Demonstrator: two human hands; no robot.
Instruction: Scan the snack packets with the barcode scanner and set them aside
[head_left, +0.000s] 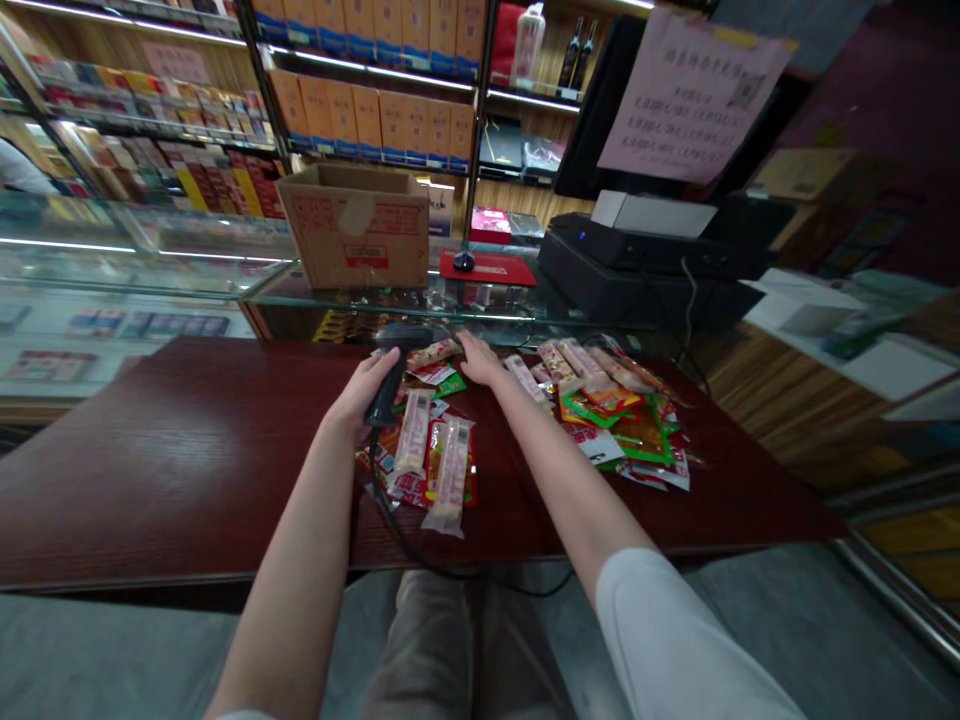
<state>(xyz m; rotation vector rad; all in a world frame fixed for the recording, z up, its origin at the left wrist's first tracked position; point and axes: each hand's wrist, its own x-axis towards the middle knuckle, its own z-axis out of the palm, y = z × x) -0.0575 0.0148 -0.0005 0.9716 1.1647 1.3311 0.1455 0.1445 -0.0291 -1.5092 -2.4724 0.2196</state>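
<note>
My left hand (358, 388) is wrapped round a black barcode scanner (386, 393), its head over the left pile of packaged snacks. A cable hangs from the scanner's handle past the table's front edge. My right hand (480, 362) lies palm down with fingers stretched out, beside the end of a wrapped snack bar (433, 354); whether it touches the bar I cannot tell. Nearer me in this pile, two pale wrapped bars (451, 470) rest on red and green snack packets (403, 495). To the right of my right forearm lies another pile of bars and packets (641, 435).
The dark red wooden table (187, 450) meets a glass counter at the back. On that counter stand an open cardboard box (364, 235), a mouse (463, 261) on a red mat and a black till unit (622, 275) under a monitor with a paper notice. Stocked shelves rise behind.
</note>
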